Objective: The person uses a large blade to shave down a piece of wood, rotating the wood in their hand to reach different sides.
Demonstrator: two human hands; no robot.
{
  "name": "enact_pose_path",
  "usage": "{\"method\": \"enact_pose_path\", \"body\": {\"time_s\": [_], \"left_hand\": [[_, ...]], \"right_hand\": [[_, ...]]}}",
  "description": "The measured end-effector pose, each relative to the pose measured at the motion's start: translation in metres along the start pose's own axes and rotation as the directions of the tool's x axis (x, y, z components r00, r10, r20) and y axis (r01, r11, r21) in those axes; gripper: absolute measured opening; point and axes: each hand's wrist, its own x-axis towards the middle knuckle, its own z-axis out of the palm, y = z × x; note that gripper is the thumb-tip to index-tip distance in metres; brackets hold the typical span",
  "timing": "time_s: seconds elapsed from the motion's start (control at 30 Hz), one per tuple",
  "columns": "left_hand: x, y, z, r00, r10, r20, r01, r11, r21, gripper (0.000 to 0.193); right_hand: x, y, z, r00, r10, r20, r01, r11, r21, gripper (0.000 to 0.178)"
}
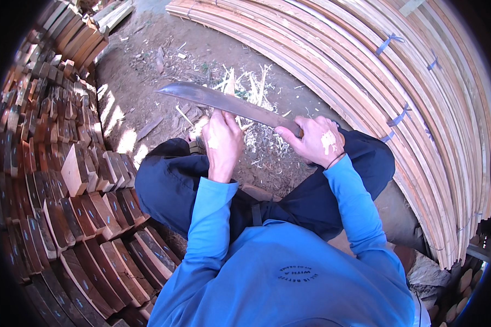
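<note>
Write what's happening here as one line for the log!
right hand: grips machete handle | left hand: holds small wood piece under blade | shavings on ground | stacked wood blocks left | bundled slats right

Short wood blocks [65, 180] are stacked in close rows along the left edge of the ground [142, 60], many with dark ends. Long bent slats [420, 92] lie in bundles along the right side, tied with grey straps [399, 116]. More planks [112, 12] are at the far left corner. Pale shavings [248, 87] and small chips lie scattered in the middle of the brown ground, and sun patches [114, 117] fall near the blocks.
</note>
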Motion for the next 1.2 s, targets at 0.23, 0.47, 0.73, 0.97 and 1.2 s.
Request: {"method": "enact_pose_path", "body": {"time_s": [0.23,0.47,0.73,0.97,1.2], "left_hand": [[-0.014,0.012,0.004,0.995,0.065,0.081,-0.064,0.998,-0.011,0.022],[-0.004,0.008,0.000,0.996,-0.059,0.071,0.062,0.997,-0.040,0.024],[-0.005,0.007,0.000,0.999,-0.007,0.040,-0.002,0.975,0.224,0.021],[-0.008,0.008,-0.001,0.998,0.035,0.050,-0.051,0.928,0.370,0.020],[-0.011,0.022,-0.006,0.996,0.044,0.078,-0.067,0.944,0.324,0.021]], "right_hand": [[0.059,0.020,0.010,0.976,0.214,-0.034,-0.212,0.976,0.051,0.083],[0.054,0.035,-0.007,0.957,0.259,0.133,-0.284,0.933,0.221,0.081],[-0.004,0.014,-0.017,0.981,0.049,0.190,-0.085,0.979,0.186,0.074],[-0.010,0.016,-0.008,0.985,0.051,0.163,-0.063,0.995,0.072,0.078],[0.046,0.048,0.005,0.939,0.314,0.141,-0.329,0.940,0.096,0.079]]}}
